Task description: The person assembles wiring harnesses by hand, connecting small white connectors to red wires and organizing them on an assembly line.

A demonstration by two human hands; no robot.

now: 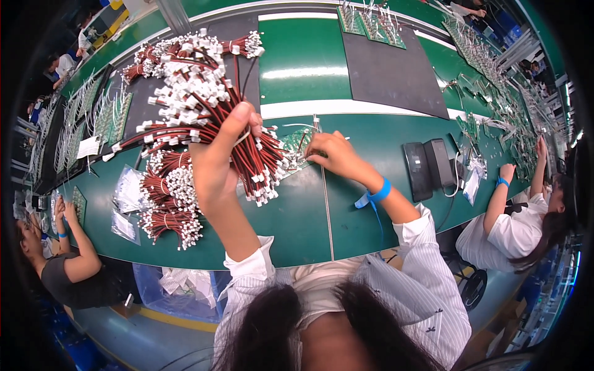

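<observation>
Your left hand (216, 162) is raised above the green tabletop (371, 204) and clenched around a thick bundle of red-and-black wire leads (207, 105) with white plug ends; the thumb presses across the wires and the leads fan out above and to the right of your fist. Your right hand (334, 154) is down at the tabletop just right of the bundle, fingertips pinched together on a small green circuit board (297, 143) with thin wires on it; what exactly sits between the fingertips is too small to tell. A blue wrist strap (378, 190) circles your right wrist, its tail hanging toward the tabletop.

More tied bundles of the same leads (167, 204) lie on the tabletop below and left of your left hand, and another heap (179, 52) lies farther back. Just left of the near bundles lie a few clear flat plastic bags (127, 191), one with a white label. A white paper slip (88, 147) rests on the dark trays at far left. A dark grey mat (390, 71) lies to the back right, and two black rectangular devices (428, 167) stand near the right edge. Other people sit at the left and right ends of the tabletop.
</observation>
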